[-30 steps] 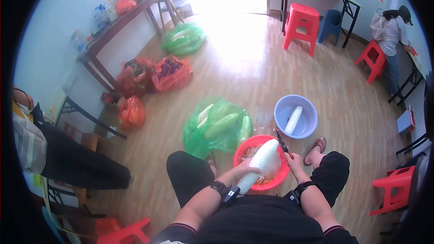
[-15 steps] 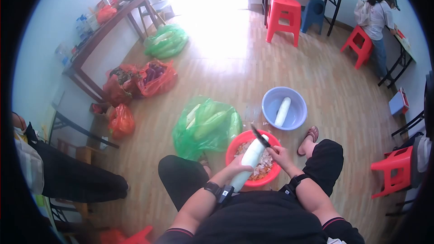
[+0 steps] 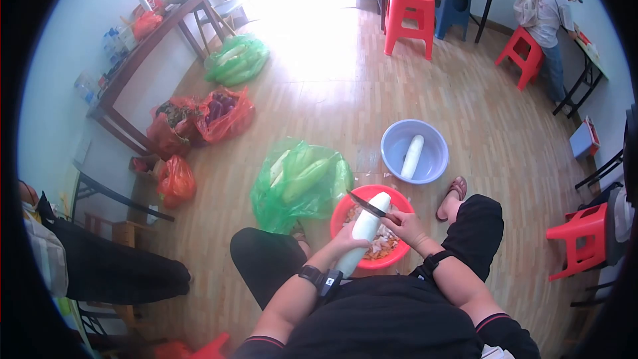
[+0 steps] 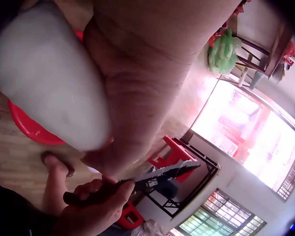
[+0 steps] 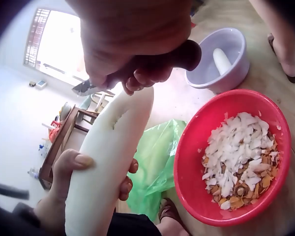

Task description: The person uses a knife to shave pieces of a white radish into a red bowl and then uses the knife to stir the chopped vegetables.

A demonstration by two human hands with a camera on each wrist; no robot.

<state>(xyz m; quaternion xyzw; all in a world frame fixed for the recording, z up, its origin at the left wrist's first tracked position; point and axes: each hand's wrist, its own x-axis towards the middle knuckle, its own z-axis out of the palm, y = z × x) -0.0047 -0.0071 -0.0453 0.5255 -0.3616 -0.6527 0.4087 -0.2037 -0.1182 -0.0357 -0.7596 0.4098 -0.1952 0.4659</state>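
Peeled gourds: two. One white gourd [image 3: 364, 229] stood tilted over the red basin [image 3: 345, 207]; a second gourd [image 3: 412, 156] lay in the blue basin [image 3: 397, 134].
Basins: two on the floor, just beside each other; the red one held a heap of pale peelings [image 5: 238, 152].
Green bags: two, one green bag [image 3: 292, 183] beside the red basin, another green bag [image 3: 236, 60] farther off by the bench [image 3: 143, 46].
Knife: one knife [image 3: 366, 204].
Left hand: the left hand [image 3: 345, 240] wrapped its grip round the gourd's lower half, thumb on top, fingers beneath.
Right hand: the right hand [image 3: 407, 226] clenched the knife handle, blade laid across the gourd's upper end, pointing left.
Change: half a second before, the blade stood higher and more upright by the gourd's tip; now it lay flatter against it. The gourd had also tipped lower.
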